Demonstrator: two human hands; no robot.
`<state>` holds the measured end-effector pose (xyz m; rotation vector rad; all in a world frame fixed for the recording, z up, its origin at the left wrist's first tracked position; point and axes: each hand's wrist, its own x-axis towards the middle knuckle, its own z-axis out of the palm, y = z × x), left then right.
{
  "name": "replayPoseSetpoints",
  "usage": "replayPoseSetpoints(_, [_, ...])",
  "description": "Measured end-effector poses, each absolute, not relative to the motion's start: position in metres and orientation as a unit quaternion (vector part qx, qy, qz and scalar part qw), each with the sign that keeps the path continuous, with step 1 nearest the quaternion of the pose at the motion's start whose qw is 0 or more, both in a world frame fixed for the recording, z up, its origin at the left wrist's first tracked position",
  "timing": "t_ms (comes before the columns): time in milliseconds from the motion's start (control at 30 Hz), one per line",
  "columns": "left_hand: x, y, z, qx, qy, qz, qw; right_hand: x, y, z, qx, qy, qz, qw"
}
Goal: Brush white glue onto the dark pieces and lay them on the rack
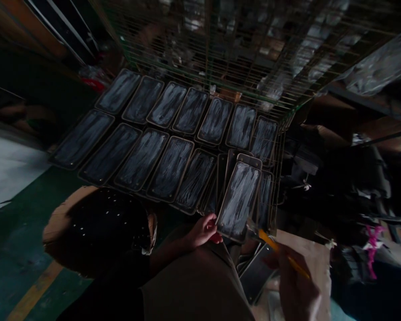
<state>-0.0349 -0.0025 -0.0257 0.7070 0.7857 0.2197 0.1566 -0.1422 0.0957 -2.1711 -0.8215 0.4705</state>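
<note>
A dark rectangular plate (pixel 239 198) with rounded corners and whitish streaks is tilted toward me. My left hand (pixel 205 231) grips it by its near left corner, the fingers closed on the edge. In my right hand (pixel 295 278) is a brush with a yellow handle (pixel 269 240), its bristle end close to the plate's lower right edge; whether it touches is too blurred to say. Behind the held plate lies another plate (pixel 250 159), partly covered. Below the brush, dark unstreaked plates (pixel 257 272) are stacked near my lap.
Two rows of similar streaked plates (pixel 171 167) lie ahead and to the left. A green wire cage (pixel 207 49) rises behind them. At lower left stands a round cardboard-edged container (pixel 59 223) with a dark, white-specked inside. A cardboard sheet (pixel 307 254) lies to the right.
</note>
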Motion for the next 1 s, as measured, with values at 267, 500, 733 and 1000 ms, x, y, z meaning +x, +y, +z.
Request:
replayPoseSetpoints(267, [-0.06,0.048,0.011,0.367,0.306,0.21,0.853,0.167,-0.115,0.083,-0.841,-0.332,0.095,0.416])
replayPoseSetpoints(500, [-0.114,0.083,0.019,0.382,0.426,0.3,0.764,0.176,-0.105,0.072,-0.818,-0.422,0.056,0.387])
replayPoseSetpoints(733, [-0.12,0.079,-0.002,0.336,0.564,0.282,0.699,0.178,-0.102,0.058,-0.813,-0.478,0.041,0.332])
replayPoseSetpoints(1000, [-0.12,0.064,-0.036,0.369,0.627,0.241,0.642,0.188,-0.092,0.048,-0.777,-0.534,0.044,0.33])
